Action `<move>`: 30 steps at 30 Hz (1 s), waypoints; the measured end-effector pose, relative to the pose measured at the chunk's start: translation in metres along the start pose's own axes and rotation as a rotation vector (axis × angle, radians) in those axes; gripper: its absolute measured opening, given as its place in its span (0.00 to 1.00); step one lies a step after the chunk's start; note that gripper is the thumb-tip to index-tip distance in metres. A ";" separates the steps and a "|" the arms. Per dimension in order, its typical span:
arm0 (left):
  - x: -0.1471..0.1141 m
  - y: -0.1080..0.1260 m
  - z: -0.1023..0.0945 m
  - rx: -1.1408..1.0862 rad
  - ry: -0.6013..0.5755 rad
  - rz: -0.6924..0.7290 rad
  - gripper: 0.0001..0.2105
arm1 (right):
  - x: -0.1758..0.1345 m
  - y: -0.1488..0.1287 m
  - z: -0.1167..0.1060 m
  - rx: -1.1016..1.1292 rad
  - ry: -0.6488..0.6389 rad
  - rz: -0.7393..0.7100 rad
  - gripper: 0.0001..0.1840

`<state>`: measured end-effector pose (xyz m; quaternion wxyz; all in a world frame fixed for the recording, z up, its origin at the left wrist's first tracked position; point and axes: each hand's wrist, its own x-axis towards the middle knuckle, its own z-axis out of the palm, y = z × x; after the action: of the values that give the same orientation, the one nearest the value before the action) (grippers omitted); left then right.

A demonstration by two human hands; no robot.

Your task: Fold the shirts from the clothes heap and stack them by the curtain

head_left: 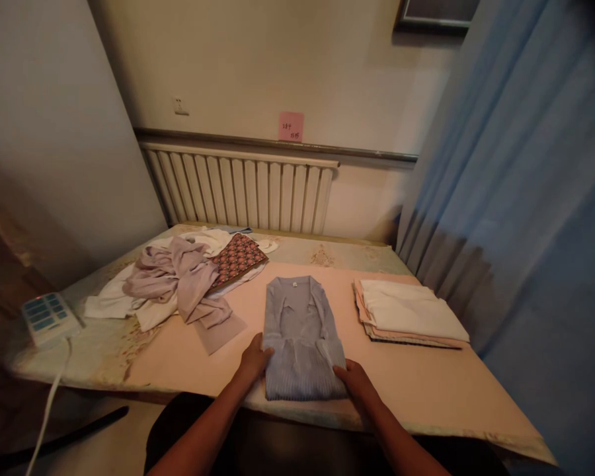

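Note:
A blue-grey ribbed shirt (305, 367) lies folded into a neat rectangle near the front edge of the table, its collar pointing away from me. My left hand (254, 360) grips its left side, thumb on top. At the lower right side, my right hand (357, 383) pinches the fabric, also with the thumb above. The fingers of both hands are partly hidden by the shirt's edges and the backs of the hands.
To the left lies a loose heap of mauve and white clothes (173, 271) with a dark red patterned cloth (238, 261). A folded stack (411, 307) sits at right. A white power strip (52, 317) rests on the far left corner. A blue curtain (525, 231) hangs along the right.

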<state>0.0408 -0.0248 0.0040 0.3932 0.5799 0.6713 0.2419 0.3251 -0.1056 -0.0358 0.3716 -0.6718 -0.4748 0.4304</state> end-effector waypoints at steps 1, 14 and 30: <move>0.004 0.002 -0.003 0.022 -0.002 0.015 0.25 | 0.000 -0.001 0.000 -0.007 -0.001 -0.004 0.11; 0.038 0.025 0.000 0.143 -0.044 0.067 0.08 | -0.001 -0.004 -0.001 -0.022 -0.024 -0.025 0.13; 0.015 0.016 0.004 0.239 0.115 0.371 0.21 | 0.000 -0.002 -0.002 -0.045 -0.024 -0.039 0.13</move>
<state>0.0532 -0.0077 0.0100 0.2316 0.7210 0.5983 0.2617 0.3264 -0.1049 -0.0334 0.3589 -0.6653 -0.5020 0.4203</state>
